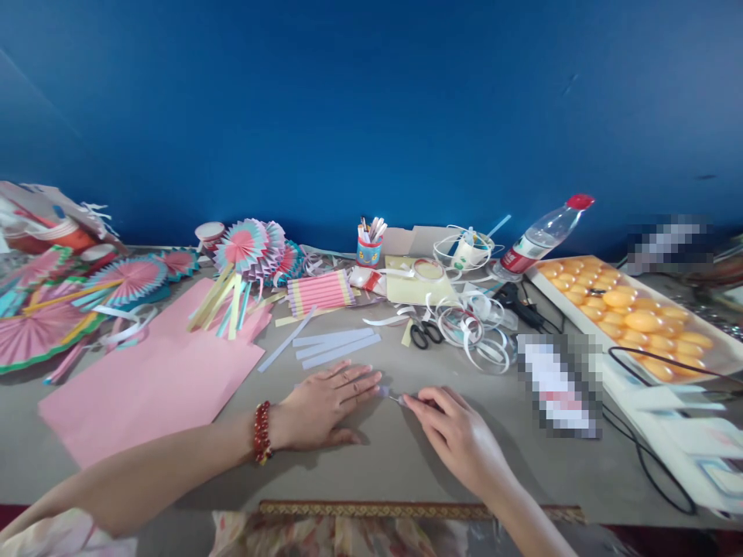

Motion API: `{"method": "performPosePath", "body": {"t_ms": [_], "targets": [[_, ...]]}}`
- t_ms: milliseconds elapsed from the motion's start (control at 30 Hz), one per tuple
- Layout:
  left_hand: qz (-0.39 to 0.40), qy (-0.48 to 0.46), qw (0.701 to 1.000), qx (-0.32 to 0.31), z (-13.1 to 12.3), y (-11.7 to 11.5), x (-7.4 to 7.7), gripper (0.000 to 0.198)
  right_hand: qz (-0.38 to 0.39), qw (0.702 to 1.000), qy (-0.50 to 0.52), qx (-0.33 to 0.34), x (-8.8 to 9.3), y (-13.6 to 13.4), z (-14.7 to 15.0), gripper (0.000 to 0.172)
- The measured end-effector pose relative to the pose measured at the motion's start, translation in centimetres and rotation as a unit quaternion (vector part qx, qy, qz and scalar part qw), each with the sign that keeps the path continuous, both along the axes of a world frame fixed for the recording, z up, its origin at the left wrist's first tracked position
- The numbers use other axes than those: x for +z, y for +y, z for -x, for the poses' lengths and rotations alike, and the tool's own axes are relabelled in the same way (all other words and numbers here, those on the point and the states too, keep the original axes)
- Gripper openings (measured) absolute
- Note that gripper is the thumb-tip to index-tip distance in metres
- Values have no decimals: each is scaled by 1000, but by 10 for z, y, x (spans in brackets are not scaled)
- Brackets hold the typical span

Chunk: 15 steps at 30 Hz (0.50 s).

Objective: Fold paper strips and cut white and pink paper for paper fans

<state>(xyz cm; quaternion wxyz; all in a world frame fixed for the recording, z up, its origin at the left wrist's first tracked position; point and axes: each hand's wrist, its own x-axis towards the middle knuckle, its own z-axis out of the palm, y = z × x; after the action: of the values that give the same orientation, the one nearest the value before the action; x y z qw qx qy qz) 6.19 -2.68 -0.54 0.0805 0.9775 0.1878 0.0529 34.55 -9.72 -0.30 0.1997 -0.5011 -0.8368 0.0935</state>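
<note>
At the centre of the frame, slightly below the middle, the person's left hand (330, 398) lies flat with fingers extended, palm down over a narrow lavender strip (384, 391) whose end projects just beyond the fingertips. The right hand (456, 429), right of centre, is curled closed around a slender tool (395, 398), its metallic tip near that end and its handle largely hidden. Above lie loose pale strips (337, 346) and black-handled scissors (426, 334); pink paper (156, 387) occupies the lower left.
</note>
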Motion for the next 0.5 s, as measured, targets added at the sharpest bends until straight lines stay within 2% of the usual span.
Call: {"method": "performPosePath", "body": {"t_ms": [100,500], "targets": [[31,12,999,-7,1,2,1,79,8,1000,-6,11,4,2,0,37],[54,18,998,-15,0,3,-1,82,13,999,-14,29,10,5,-1,36]]}}
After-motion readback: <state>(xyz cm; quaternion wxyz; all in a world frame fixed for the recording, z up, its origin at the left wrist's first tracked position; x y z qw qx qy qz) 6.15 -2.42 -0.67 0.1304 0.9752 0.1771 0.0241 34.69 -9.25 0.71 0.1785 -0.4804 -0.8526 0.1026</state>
